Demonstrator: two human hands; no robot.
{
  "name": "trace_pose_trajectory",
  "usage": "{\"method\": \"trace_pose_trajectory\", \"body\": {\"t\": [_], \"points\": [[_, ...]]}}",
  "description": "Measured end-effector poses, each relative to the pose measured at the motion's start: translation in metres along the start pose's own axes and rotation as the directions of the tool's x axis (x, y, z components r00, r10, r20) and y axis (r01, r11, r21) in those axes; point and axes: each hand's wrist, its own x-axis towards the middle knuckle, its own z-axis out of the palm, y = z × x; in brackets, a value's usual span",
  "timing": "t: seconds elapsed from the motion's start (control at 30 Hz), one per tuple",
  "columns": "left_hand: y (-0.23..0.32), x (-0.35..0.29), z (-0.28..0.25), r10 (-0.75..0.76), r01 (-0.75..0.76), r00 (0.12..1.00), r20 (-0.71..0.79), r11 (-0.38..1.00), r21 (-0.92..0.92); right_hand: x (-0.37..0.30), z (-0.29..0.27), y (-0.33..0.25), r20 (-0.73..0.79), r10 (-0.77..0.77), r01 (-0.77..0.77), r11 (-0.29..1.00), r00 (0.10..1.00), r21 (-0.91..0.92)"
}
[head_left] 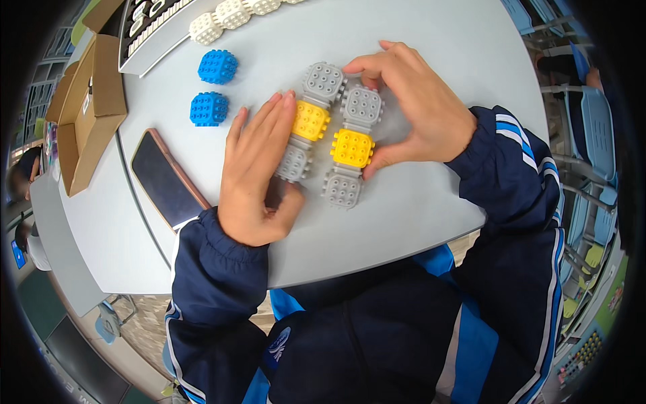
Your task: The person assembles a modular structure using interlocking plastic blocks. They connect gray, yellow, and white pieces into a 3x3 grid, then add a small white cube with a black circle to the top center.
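Two short rows of studded building blocks lie side by side on the table, each grey, yellow, grey. My left hand (258, 168) rests along the outer side of the left row (311, 121), its long fingers by the yellow block and its thumb near the lower grey one. On the other side, my right hand (420, 108) spans the right row (352, 147), with the thumb at its yellow block and the fingers at the upper grey blocks. The upper ends sit very close; whether they touch is hard to tell. Fingers cover part of the left row.
Two loose blue studded blocks (218, 66) lie at the left, above a dark-screened phone (165, 176). A row of white blocks (232, 13) runs along the far edge beside a tray of parts (158, 34). An open cardboard box (101, 111) stands at far left. The table's near edge (377, 261) curves before me.
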Motion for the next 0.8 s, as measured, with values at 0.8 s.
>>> {"method": "trace_pose_trajectory", "body": {"t": [0.8], "points": [[0.006, -0.007, -0.007, 0.008, -0.032, 0.982, -0.191, 0.992, -0.119, -0.001, -0.004, 0.004, -0.012, -0.031, 0.030, 0.996, 0.999, -0.085]]}}
